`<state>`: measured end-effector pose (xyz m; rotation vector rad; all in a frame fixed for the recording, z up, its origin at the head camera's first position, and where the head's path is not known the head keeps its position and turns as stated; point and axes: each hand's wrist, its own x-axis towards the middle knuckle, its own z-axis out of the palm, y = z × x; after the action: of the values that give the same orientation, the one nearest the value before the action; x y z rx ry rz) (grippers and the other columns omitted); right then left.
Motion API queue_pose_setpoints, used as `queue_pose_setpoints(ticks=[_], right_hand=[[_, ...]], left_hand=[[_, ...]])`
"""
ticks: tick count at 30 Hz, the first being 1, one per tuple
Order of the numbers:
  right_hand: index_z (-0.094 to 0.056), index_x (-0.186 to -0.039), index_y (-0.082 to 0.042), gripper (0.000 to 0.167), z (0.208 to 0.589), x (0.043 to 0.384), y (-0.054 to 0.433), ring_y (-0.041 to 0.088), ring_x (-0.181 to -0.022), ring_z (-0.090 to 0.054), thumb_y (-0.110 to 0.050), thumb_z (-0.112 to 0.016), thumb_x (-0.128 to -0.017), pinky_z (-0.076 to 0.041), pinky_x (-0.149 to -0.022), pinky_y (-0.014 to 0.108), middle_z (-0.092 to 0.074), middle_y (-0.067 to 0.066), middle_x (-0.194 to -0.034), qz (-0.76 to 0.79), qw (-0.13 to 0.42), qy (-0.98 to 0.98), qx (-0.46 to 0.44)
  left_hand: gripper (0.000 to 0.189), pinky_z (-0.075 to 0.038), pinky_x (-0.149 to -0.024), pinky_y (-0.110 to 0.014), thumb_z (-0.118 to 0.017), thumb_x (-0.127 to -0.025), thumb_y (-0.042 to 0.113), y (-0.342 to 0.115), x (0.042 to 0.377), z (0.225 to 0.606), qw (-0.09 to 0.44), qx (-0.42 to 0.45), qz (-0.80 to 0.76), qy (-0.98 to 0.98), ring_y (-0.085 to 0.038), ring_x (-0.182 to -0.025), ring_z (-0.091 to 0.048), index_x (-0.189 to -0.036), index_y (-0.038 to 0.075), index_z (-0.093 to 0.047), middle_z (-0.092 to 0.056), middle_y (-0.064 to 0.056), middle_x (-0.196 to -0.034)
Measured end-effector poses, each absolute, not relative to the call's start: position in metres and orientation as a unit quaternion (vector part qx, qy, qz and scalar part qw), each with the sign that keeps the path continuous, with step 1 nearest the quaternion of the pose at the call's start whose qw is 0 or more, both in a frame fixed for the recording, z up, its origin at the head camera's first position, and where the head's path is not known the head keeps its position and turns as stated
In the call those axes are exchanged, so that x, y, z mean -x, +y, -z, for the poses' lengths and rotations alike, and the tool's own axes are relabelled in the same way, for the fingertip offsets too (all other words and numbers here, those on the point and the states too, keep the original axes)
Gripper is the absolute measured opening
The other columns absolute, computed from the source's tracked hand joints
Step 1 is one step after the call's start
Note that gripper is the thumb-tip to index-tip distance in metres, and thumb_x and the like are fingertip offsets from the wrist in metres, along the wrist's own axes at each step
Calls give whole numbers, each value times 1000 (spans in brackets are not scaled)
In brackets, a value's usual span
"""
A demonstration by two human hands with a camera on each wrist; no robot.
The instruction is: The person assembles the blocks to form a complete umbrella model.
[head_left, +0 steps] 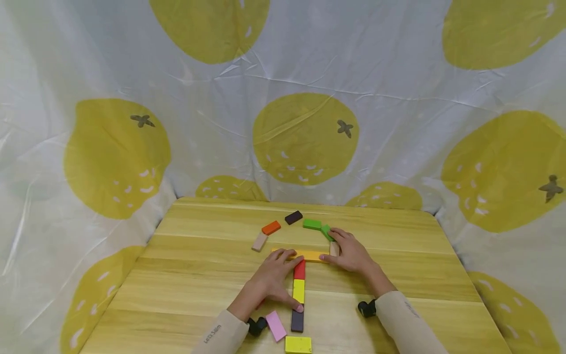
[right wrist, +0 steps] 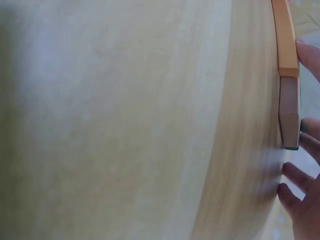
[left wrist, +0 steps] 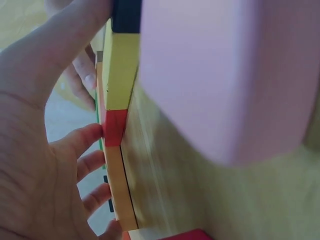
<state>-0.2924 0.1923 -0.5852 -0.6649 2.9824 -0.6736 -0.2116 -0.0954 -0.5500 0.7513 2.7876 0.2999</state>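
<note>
My left hand (head_left: 270, 279) spreads over a column of flat blocks. Its thumb rests on the dark block (head_left: 297, 322), and its other fingertips lie along the orange bar (head_left: 314, 256) by the red block (head_left: 299, 270). Between red and dark is a yellow block (head_left: 298, 291). At the bar's right end the thumb of my right hand (head_left: 352, 253) touches it, while its fingers reach to the slanted green block (head_left: 326, 231). A plain wood block (head_left: 334, 249) stands between that thumb and fingers. In the left wrist view the left fingertips line the orange bar's edge (left wrist: 120, 192).
An arc of blocks curves behind the bar: a wood block (head_left: 259, 242), an orange-red one (head_left: 271, 227), a black one (head_left: 294, 217) and a green one (head_left: 312, 224). A pink block (head_left: 276, 325) and a yellow block (head_left: 298, 345) lie near the front. A lemon-print curtain (head_left: 389, 123) hangs behind the table.
</note>
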Motion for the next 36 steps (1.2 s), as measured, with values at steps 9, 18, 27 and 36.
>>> queue_pose_setpoints(ticks=[9, 18, 27, 36], right_hand=[[-46, -156, -14, 95, 580, 291, 187, 39, -144, -46, -73, -67, -85, -48, -106, 63, -42, 8, -162, 216, 14, 955, 205], [-45, -156, -12, 94, 580, 289, 189, 40, -144, -44, -72, -66, -86, -46, -108, 64, -42, 10, -162, 221, 11, 953, 204], [-44, -157, -12, 94, 582, 288, 192, 41, -145, -44, -71, -66, -87, -47, -106, 65, -40, 9, -163, 225, 20, 953, 203], [-43, -158, -14, 97, 582, 289, 192, 40, -145, -44, -74, -66, -85, -47, -106, 64, -40, 8, -164, 224, 24, 953, 202]], left_hand=[[129, -30, -124, -56, -75, -55, 90, -98, 210, 546, 113, -259, -101, 954, -35, -151, -31, -162, 31, -33, -34, -2, -165], [128, -30, -124, -56, -74, -56, 90, -98, 210, 547, 99, -269, -104, 952, -35, -150, -33, -162, 29, -35, -35, -2, -164], [128, -31, -124, -55, -73, -57, 92, -99, 210, 552, 87, -279, -113, 950, -33, -151, -32, -161, 28, -37, -34, -1, -165], [112, -42, -117, -52, -77, -67, 82, -119, 216, 538, 25, -280, -193, 940, -27, -150, -34, -156, 22, -46, -38, -1, -163]])
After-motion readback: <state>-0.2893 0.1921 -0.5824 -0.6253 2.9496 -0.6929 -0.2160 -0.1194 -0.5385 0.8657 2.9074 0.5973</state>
